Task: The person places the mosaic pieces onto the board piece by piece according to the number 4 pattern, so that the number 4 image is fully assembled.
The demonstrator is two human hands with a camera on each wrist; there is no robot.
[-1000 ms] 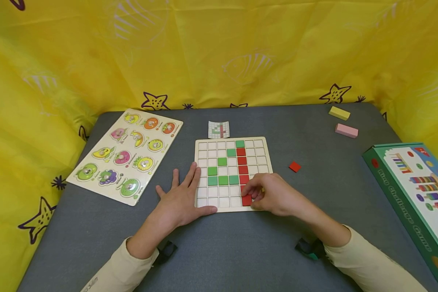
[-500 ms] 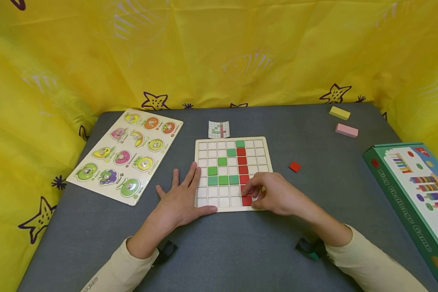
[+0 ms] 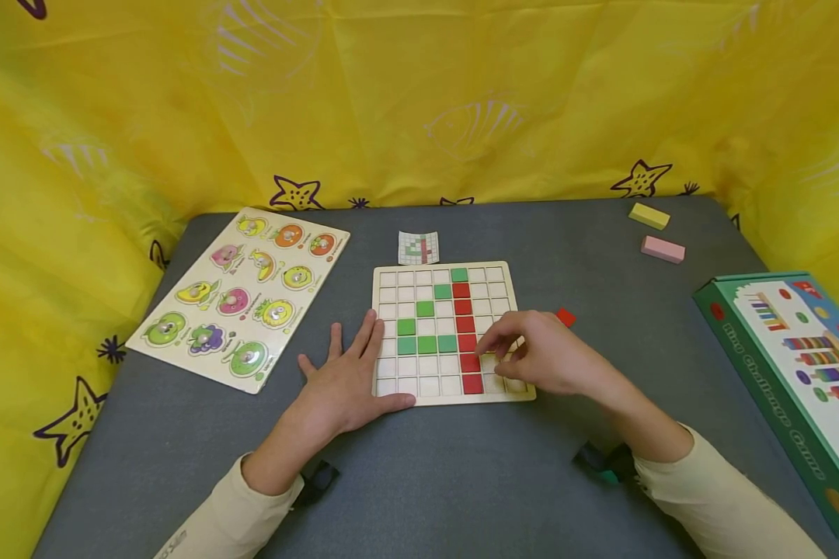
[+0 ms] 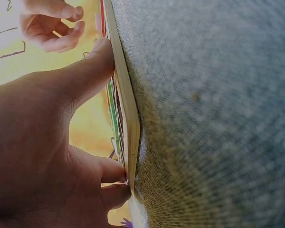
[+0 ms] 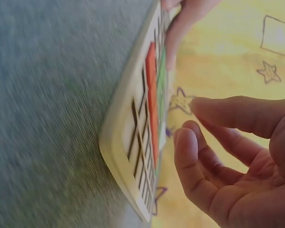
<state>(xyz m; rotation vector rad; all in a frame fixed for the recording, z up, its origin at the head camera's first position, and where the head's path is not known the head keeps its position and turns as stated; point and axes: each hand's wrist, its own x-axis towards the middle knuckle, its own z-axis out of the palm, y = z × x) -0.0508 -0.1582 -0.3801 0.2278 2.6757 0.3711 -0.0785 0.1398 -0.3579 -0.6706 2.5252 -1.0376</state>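
A wooden grid board (image 3: 419,401) lies flat on the table, with a column of red square tiles (image 3: 464,307) and several green tiles (image 3: 426,345) in its cells. My left hand (image 3: 342,388) rests at the board's near left corner, fingers spread along the left side and thumb on the near edge. Over the board's right part hovers my right hand (image 3: 541,353), its fingers loosely bent. In the right wrist view nothing shows between that hand's fingers (image 5: 186,147). One loose red tile (image 3: 565,317) lies on the table just beyond the right hand, which partly covers it.
A small pattern card (image 3: 418,248) lies behind the board. To the left is a fruit puzzle board (image 3: 252,287). Yellow (image 3: 649,217) and pink blocks (image 3: 663,249) lie at the back right, near a green game box (image 3: 769,388). Yellow cloth (image 3: 419,101) hangs behind the table.
My right hand has lifted off the lowest red tile and moved right and slightly away from me, uncovering the bottom of the red column. The left hand has stayed in place.
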